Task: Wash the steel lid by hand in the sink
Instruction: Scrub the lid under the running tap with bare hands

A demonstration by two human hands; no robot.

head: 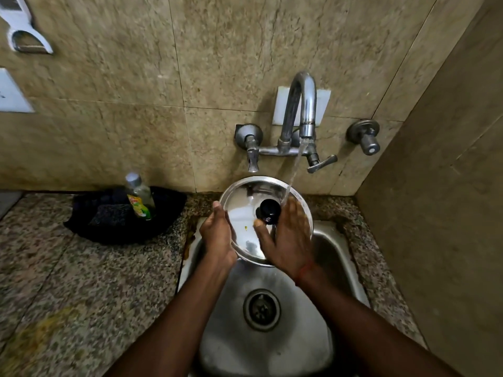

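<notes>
Left hand (217,235) clamps the steel lid (245,213) by its left rim; right hand (288,240) lies flat on its face beside the black knob (269,210). Lid tilted over the sink (343,257), under the tap (302,104). Likely light, stiff, slippery when wet; rim gives surest hold. Bottle (140,197) label unreadable.

The back wall (114,85) is clad in large beige marbled tiles divided by thin grout lines, and a plainer brown side wall (446,164) is met at the right corner. A speckled granite countertop (68,281) is laid below, stained yellowish near its front left. A white plate (324,104) is fixed to the tiles at centre, a white switch plate (12,93) is cut off by the left edge, and a white plastic holder (25,34) is mounted at upper left. The scene is lit dimly and evenly.
</notes>
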